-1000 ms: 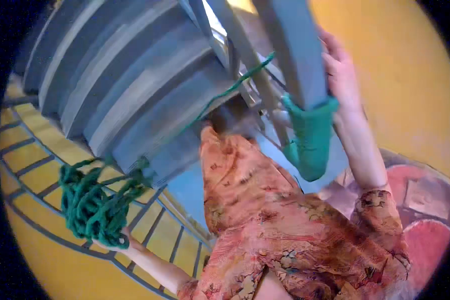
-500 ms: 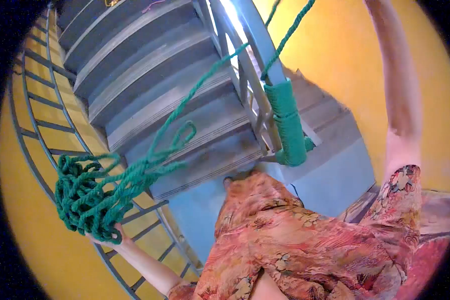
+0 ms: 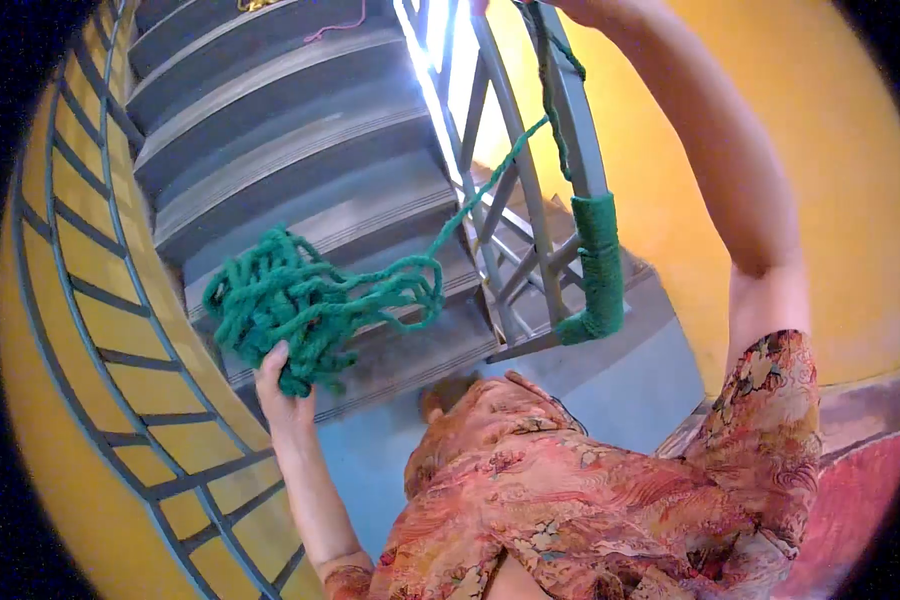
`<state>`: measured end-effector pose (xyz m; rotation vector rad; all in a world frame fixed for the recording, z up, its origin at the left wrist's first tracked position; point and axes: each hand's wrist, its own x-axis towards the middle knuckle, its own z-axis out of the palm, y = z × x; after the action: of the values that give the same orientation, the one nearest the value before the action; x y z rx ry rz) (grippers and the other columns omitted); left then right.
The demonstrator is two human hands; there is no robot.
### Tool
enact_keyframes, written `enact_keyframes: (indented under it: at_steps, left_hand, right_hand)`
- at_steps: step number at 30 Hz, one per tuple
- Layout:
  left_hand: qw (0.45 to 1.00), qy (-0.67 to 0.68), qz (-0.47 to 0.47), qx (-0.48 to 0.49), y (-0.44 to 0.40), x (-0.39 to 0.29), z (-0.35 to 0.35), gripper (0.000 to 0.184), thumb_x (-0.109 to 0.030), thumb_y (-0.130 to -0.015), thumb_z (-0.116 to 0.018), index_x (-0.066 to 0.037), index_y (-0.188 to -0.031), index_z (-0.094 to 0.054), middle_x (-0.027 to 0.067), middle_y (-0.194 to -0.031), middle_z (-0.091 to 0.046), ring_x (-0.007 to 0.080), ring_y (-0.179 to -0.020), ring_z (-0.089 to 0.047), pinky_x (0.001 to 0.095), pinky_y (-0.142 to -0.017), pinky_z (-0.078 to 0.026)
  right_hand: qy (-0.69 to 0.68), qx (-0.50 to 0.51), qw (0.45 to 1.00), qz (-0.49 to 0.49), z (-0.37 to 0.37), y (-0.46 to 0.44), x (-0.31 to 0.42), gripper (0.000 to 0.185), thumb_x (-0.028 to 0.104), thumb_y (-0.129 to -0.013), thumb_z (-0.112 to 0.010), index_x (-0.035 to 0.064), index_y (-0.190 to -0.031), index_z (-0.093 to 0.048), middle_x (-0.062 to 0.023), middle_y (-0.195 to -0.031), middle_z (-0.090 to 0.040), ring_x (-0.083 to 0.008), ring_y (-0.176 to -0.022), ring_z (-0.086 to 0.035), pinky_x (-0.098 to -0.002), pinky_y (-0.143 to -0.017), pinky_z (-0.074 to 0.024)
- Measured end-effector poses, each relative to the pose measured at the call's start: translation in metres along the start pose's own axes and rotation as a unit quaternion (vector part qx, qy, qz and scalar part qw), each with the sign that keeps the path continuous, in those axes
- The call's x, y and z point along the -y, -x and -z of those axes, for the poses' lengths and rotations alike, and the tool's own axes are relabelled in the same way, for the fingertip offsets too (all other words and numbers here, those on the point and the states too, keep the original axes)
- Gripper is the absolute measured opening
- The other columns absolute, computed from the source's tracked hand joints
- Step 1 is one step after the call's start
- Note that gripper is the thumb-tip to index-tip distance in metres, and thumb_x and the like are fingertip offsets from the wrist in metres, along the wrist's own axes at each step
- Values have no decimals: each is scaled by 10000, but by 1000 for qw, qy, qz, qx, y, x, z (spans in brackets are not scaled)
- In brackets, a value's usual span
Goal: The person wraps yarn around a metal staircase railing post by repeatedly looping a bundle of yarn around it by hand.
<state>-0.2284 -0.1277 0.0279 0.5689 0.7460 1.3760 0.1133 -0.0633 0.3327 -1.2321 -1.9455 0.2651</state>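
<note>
My left hand [image 3: 284, 380] is closed around the underside of a loose bundle of thick green rope [image 3: 285, 300], thumb showing on the near side. Loops trail from the bundle to the right, and one strand runs up behind the metal railing post [image 3: 573, 120]. Lower on this post, the same kind of rope is wound in a tight sleeve [image 3: 598, 255] down to the bend. My right hand [image 3: 575, 8] is at the post's top end, closed on the green rope by the look of it; the upper frame edge cuts off most of its fingers.
Grey stairs [image 3: 310, 150] climb away ahead. A metal railing [image 3: 120, 290] runs along the yellow wall [image 3: 820, 220] at left. A pink cord [image 3: 340, 28] and a yellowish thing [image 3: 255, 5] lie on upper steps. A blue panel [image 3: 630, 370] stands below the post.
The left hand and bundle have moved right and up. The right arm has come in leftward, bringing the hand into view at the post. The rope now lies along and around the post.
</note>
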Motion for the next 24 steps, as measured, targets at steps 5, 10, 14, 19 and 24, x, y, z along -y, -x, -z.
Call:
enact_keyframes:
  at_steps: [5, 10, 14, 19, 24]
  left_hand:
    - [994, -12, 80, 75, -45, 26, -25, 345, -84, -788, -607, -12, -1121, -552, 98, -1065, -626, 259, -940, -628, 393, -843, -520]
    - [990, -18, 70, 120, -76, 55, -85, 469, -22, -784, -604, -8, -1234, -473, 109, -1167, -563, 242, -1075, -559, 376, -925, -464]
    - [975, -33, 105, 195, -102, 71, -119, 466, -23, -777, -613, -10, -1223, -479, 100, -1148, -572, 229, -1055, -569, 371, -903, -476]
    - [955, -75, 125, 260, -127, 106, -161, 447, -33, -772, -629, -23, -1198, -494, 89, -1100, -598, 216, -1001, -593, 354, -881, -490]
    - [941, -91, 96, 312, -139, 141, -217, 465, 0, -767, -636, -22, -1202, -471, 76, -1088, -602, 203, -1000, -588, 348, -894, -482]
  right_hand:
    - [-35, -23, 997, -68, 14, 35, -21, 386, 57, -889, -476, -62, -1255, -456, -155, -1032, -629, -162, -711, -657, -217, -537, -477]
    - [-23, -21, 991, -128, 48, 53, -55, 351, 135, -930, -438, -35, -1234, -483, -135, -1102, -619, -160, -948, -634, -198, -539, -450]
    - [-21, -4, 992, -124, 66, 68, -81, 327, 70, -896, -508, -23, -1210, -499, -138, -1103, -613, -190, -925, -627, -308, -835, -489]
    - [65, -78, 988, -118, 73, 99, -135, 387, 29, -884, -485, 1, -1269, -466, -135, -1131, -610, -161, -950, -613, -275, -817, -476]
    - [63, -311, 947, 41, 69, 126, -132, 390, -18, -920, -453, 65, -1302, -466, -122, -1129, -641, -188, -972, -651, -246, -725, -487]
